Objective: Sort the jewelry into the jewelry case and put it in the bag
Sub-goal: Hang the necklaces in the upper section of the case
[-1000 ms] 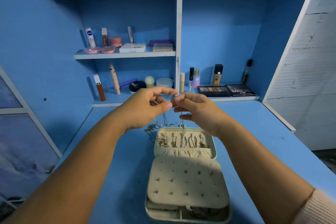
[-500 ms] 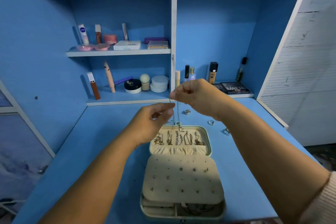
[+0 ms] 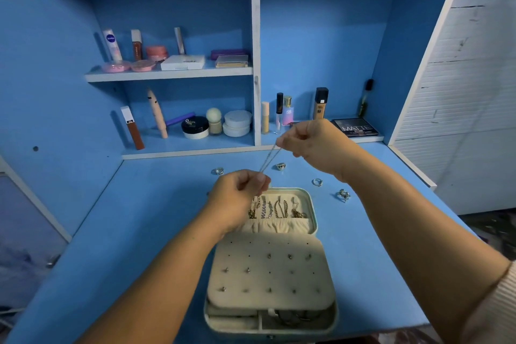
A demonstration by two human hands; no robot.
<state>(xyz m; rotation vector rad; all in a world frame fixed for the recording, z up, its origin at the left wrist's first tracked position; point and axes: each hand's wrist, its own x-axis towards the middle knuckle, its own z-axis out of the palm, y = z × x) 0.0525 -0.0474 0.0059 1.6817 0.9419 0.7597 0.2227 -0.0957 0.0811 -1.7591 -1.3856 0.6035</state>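
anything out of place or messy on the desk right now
Four rings lie loose on the desk beyond the open jewelry case, not yet sorted. The left hand and right hand pinch a thin chain stretched between them. Nothing looks spilled or broken.

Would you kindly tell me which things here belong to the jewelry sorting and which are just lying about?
Part of the job: chain, pinched by left hand and right hand; open jewelry case; four loose rings on the desk.

Just lying about: Nivea tube, black-lidded jar, perfume bottle, MATTE palette and the other shelf cosmetics.
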